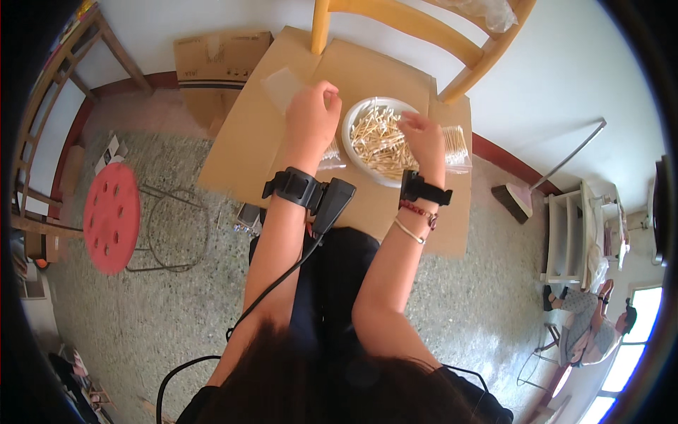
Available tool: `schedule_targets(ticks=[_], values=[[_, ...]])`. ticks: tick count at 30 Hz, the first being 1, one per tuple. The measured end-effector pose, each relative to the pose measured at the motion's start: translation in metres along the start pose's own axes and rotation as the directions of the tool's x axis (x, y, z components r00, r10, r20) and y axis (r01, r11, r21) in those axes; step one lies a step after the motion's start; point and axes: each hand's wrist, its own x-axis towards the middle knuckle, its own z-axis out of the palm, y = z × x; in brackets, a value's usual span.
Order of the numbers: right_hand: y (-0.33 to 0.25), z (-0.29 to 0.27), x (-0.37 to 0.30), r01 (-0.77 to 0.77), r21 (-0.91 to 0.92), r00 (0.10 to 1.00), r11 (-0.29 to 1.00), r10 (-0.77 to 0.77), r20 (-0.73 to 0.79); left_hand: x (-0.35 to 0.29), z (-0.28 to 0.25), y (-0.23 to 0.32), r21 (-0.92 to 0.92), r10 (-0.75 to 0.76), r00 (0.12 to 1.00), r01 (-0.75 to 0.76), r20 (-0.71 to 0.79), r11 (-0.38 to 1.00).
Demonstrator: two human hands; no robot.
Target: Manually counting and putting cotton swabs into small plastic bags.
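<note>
1. Nearest us, both forearms rise from the lower edge, each with a black strap at the wrist; a black cable trails from the left one.
2. Our left hand [311, 116] is curled into a loose fist over the cardboard [240, 141], just left of the bowl [351, 126]. A clear bag [332, 155] shows under the heel of the hand. We cannot tell what, if anything, the fingers grip — they are turned away from us.
3. Our right hand [424, 138] lies over the right side of the bowl, fingers bent down into the swabs [378, 138]. They appear pinched on a few, but we cannot tell for certain.
4. The bowl is white and round, near the middle of the cardboard between the two hands, and heaped with pale-stemmed swabs.
5. A packet [458, 145] of more swabs lies just right of the bowl, touching its rim or close to it.
6. Beyond the left hand, a flat clear sheet [284, 85] lies on the cardboard.
7. Further off — a wooden chair [424, 32] behind the cardboard, a red stool [111, 215] on the floor to the left, a box [219, 60] by the wall.
</note>
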Motion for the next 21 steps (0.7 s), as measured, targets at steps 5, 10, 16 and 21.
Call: schedule_targets(ticks=[5,10,16,21], values=[[0.016,0.019,-0.011,-0.091,-0.025,0.992,0.996,0.093,0.087,0.003,0.007,-0.014,-0.283,-0.111,0.994,0.099,-0.026,0.954],[0.002,0.024,-0.009,-0.184,-0.007,0.979,0.983,0.184,0.087,0.000,-0.010,-0.021,-0.348,-0.206,0.973,0.158,-0.106,0.924],[0.000,0.031,-0.010,-0.170,-0.033,0.976,0.985,0.173,0.134,-0.002,-0.017,-0.029,-0.294,-0.208,0.971,0.167,-0.113,0.941],[-0.001,0.032,-0.010,-0.130,-0.005,0.986,0.992,0.130,0.109,-0.004,-0.017,-0.030,-0.303,-0.211,0.968,0.163,-0.133,0.939]])
